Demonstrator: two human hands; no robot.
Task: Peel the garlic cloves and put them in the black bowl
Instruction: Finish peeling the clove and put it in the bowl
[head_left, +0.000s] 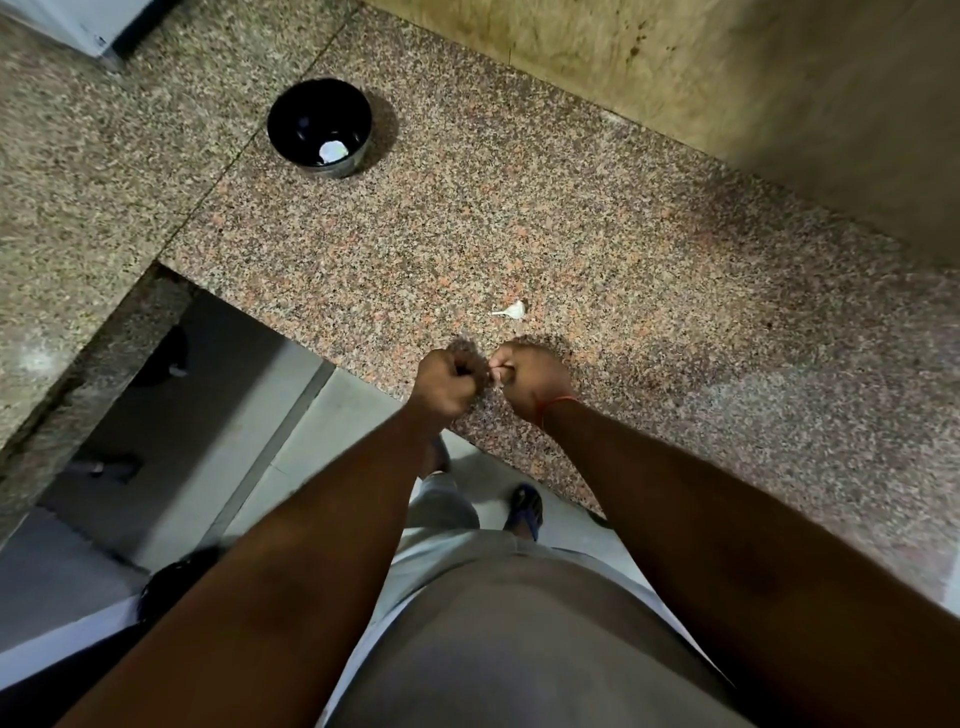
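Note:
My left hand (448, 383) and my right hand (531, 378) are held close together over the near edge of the speckled granite counter (597, 234), fingers curled towards each other around something small that I can barely see between them, likely a garlic clove. The black bowl (291, 111) stands far off at the upper left on the counter, with one pale peeled clove (332, 150) inside. A white scrap of garlic, skin or stem (511, 310), lies on the counter just beyond my right hand.
A beige wall (727, 78) rises behind the counter at the right. The counter has an L-shaped cut-out at the left, with grey floor (218, 426) below. My feet and shorts show under my arms. A red thread circles my right wrist.

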